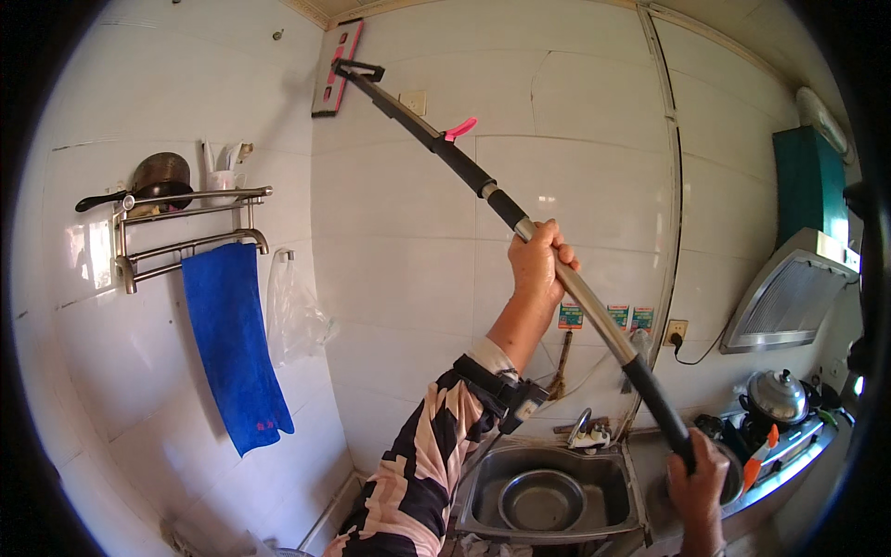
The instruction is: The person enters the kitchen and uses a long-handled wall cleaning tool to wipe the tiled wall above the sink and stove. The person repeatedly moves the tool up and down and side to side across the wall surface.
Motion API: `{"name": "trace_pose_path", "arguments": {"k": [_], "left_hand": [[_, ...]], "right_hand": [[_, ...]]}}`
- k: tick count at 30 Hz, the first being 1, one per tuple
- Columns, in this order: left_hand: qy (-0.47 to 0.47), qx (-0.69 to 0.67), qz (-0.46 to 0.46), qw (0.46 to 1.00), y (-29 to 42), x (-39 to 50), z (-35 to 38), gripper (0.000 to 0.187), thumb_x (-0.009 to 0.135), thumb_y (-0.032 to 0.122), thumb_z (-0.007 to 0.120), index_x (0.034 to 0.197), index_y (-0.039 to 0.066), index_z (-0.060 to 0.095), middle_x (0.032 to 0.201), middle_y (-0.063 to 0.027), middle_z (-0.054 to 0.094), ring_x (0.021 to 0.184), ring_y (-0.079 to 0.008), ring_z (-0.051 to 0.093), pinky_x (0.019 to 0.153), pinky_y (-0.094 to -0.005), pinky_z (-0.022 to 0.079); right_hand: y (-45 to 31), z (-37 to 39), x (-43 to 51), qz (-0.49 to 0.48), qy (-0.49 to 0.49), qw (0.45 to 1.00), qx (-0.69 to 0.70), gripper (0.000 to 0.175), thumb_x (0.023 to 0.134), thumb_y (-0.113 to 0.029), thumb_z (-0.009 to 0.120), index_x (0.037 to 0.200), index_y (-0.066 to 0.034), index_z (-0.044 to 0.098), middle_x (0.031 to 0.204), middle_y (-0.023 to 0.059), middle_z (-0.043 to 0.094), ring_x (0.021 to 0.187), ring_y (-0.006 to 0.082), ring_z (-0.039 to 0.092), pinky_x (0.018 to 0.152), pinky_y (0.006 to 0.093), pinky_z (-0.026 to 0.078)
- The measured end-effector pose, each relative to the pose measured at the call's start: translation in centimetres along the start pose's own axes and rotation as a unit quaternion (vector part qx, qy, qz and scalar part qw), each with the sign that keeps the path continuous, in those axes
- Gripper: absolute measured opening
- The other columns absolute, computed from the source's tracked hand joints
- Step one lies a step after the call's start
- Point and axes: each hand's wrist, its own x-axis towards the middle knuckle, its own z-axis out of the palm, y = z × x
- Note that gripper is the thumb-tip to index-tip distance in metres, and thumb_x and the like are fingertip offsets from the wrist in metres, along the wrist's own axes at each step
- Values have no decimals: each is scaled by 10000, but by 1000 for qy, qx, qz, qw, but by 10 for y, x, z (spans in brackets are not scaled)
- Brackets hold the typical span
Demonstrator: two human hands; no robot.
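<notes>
A long telescopic pole [598,303] of metal and black plastic slants across the view. My left hand [539,261] grips its bare metal middle. Lower right, my right hand [698,473] is closed around the black grip at the bottom end. The pole's top end carries a flat squeegee-like cleaning head [337,68], white and pink with dark edges, which lies at the wall near the corner below the ceiling. A pink lever [461,129] sticks out from the pole's upper part. The head is beside a wall socket [413,103].
A metal rack [195,240] on the left wall holds a pan [161,177], a cup [221,181] and a blue towel [233,341]. Below are a sink [480,508] with a metal basin [543,498] and a faucet [588,435]. At right are a range hood [783,299] and a lidded pot [778,397].
</notes>
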Motion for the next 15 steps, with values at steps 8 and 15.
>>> {"name": "trace_pose_path", "arguments": {"k": [8,15], "left_hand": [[-5,-5,-20,1000,-1,-5,4,128,743,48,503,703,98,392,649,-27,391,465,-137,383,456,-335,383],[31,45,-15,998,3,-2,7,102,718,40,502,705,69,405,625,-38,404,445,-143,400,426,-351,399]], "right_hand": [[11,-17,6,2,9,1000,4,276,678,-125,565,909,25,549,653,169,524,558,290,530,524,336,418],[5,-14,3,2,27,1000,16,268,676,-108,570,908,25,554,669,169,540,589,280,553,562,323,437]]}}
